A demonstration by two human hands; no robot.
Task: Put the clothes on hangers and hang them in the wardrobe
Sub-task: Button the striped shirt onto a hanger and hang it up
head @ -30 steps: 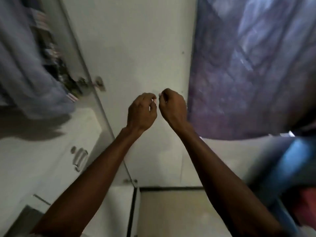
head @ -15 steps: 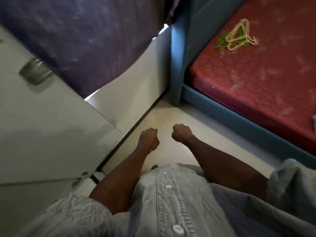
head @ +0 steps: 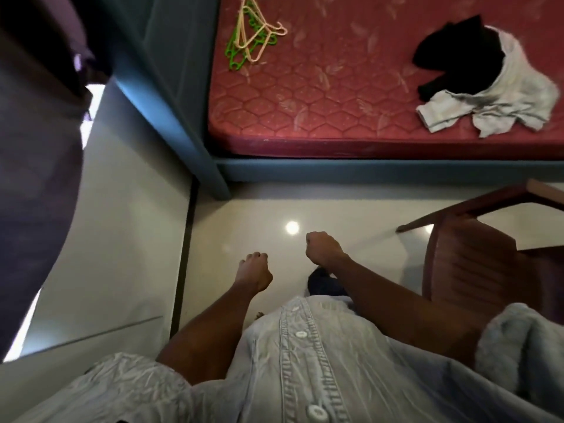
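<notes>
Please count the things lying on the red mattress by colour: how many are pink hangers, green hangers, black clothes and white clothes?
Pink hangers: 2
Green hangers: 1, perhaps more, since they overlap
Black clothes: 1
White clothes: 1
Total: 5

Open floor [head: 259, 215] ahead of both hands up to bed frame [head: 366, 170]; brown chair [head: 476, 264] crowds the right; white wall panel [head: 122, 224] bounds the left; bare mattress [head: 335, 96] between hangers [head: 253, 35] and clothes pile [head: 488, 77].

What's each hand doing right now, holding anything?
Left hand: fingers curled, holding nothing.
Right hand: curled into a fist, holding nothing.
</notes>
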